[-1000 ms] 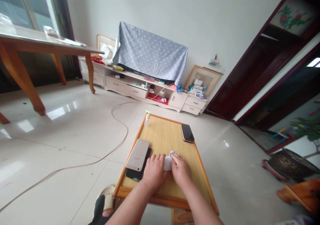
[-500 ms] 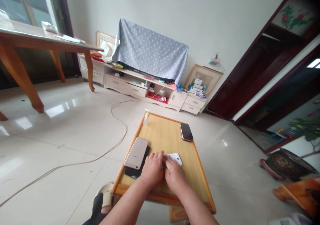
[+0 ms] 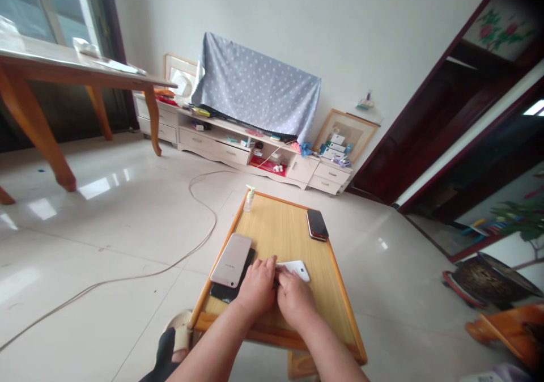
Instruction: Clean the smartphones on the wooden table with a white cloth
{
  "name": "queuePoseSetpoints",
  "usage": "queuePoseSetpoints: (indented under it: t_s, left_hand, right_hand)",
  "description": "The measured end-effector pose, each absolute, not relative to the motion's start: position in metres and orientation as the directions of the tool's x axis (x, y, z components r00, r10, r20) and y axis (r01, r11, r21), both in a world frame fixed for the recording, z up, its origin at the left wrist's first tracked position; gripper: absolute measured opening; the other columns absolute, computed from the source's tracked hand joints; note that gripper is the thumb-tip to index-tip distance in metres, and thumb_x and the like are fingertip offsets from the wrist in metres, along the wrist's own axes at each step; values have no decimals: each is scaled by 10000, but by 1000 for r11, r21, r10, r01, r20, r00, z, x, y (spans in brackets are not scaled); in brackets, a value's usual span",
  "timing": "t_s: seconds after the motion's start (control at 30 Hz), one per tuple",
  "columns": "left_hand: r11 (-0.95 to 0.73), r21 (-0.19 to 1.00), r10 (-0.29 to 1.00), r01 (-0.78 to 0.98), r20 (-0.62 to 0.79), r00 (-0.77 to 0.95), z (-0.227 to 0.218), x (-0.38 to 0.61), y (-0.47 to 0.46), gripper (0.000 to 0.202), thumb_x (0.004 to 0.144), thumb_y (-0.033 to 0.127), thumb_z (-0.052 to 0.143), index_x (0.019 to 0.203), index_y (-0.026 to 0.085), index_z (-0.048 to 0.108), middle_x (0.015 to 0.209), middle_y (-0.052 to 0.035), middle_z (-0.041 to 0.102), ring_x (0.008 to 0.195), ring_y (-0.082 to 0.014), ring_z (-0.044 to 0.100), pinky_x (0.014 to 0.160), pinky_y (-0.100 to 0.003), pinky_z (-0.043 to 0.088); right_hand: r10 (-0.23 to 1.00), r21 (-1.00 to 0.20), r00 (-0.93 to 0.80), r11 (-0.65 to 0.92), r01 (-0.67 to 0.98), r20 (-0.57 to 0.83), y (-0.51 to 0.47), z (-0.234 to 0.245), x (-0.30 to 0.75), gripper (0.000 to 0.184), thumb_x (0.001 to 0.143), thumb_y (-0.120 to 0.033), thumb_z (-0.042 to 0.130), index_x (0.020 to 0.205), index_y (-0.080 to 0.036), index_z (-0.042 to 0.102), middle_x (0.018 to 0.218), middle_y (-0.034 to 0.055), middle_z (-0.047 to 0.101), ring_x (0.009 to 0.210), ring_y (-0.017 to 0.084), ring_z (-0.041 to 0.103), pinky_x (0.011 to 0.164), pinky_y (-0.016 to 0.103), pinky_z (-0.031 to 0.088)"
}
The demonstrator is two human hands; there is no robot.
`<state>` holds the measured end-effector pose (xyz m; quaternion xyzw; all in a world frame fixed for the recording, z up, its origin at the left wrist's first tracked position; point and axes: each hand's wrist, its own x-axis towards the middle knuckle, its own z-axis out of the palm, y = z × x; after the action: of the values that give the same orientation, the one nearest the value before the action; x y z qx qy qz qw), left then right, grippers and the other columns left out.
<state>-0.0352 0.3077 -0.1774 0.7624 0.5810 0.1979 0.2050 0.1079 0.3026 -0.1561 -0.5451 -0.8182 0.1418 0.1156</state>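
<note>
My left hand and my right hand rest side by side, knuckles up, on a small wooden table. Both are curled over the near end of a white phone that lies flat on the table; its far end sticks out beyond my right fingers. To the left of my left hand a silver phone lies on top of a black phone. A dark phone with a red edge lies near the table's far right edge.
A small pump bottle stands at the table's far left corner. A cable trails across the tiled floor on the left. A low white TV stand with a dotted cloth lines the far wall. A large wooden table stands at left.
One second ago a white thing showed between my two hands. Since then the white phone has come to lie flat with its far end past my right fingers; my hands stay close together.
</note>
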Motion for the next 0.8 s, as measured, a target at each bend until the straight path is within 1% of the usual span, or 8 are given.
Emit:
queuePoseSetpoints:
  t_s: [0.13,0.27,0.33,0.4,0.5,0.57,0.67,0.8]
  left_hand:
    - [-227,532,971,816,57,233,-178,-35,309,671,812,213,510,1468,134,386,1373,-148,589,1247,-289,504,1066,-391,363]
    - [-220,519,972,826,45,231,-179,-35,310,711,755,201,552,1450,146,414,1373,-145,589,1248,-296,502,1062,-396,370]
    - [-224,518,971,826,47,234,-178,-35,309,685,771,215,549,1441,152,422,1368,-142,592,1237,-292,505,1053,-393,375]
    - [-225,517,971,826,52,232,-177,-34,308,639,813,235,525,1439,158,418,1360,-140,596,1234,-288,505,1049,-395,374]
    - [-221,514,973,829,52,227,-175,-33,308,603,854,250,495,1444,161,404,1353,-140,600,1241,-284,501,1049,-398,370]
    - [-219,509,972,832,45,229,-175,-33,308,622,828,239,518,1437,168,412,1352,-137,599,1236,-285,503,1040,-396,376]
    - [-216,500,973,839,40,226,-176,-33,309,651,781,219,543,1421,178,432,1346,-130,602,1222,-289,506,1028,-396,384]
    - [-212,494,975,843,55,213,-178,-32,308,667,753,225,548,1410,175,443,1321,-119,611,1201,-297,506,1022,-401,387]
  right_hand:
    - [913,-371,-406,385,845,23,298,-154,115,572,859,-47,412,1312,-280,670,1394,32,637,1333,207,552,1176,381,351]
    - [931,-360,-364,348,866,26,288,-156,122,515,856,-78,427,1197,-318,730,1339,2,676,1275,212,603,1143,376,399]
    - [937,-361,-348,335,870,32,290,-156,120,535,856,-74,418,1228,-317,715,1357,0,664,1263,211,610,1120,360,424]
    - [940,-369,-339,331,868,43,294,-155,114,579,860,-60,398,1312,-299,669,1401,7,632,1291,208,587,1109,344,435]
    - [935,-379,-352,342,860,45,299,-154,109,621,851,-37,388,1374,-274,626,1446,21,595,1341,203,542,1151,357,391]
    - [924,-378,-381,366,850,40,296,-155,112,609,848,-40,396,1350,-279,645,1435,24,603,1338,200,546,1186,379,345]
    - [920,-370,-389,375,850,41,291,-162,123,573,868,-73,398,1327,-292,662,1415,19,619,1348,203,538,1200,406,327]
    - [962,-354,-263,270,896,69,295,-176,142,569,898,-93,357,1362,-271,634,1463,21,571,1392,212,490,1222,482,283]
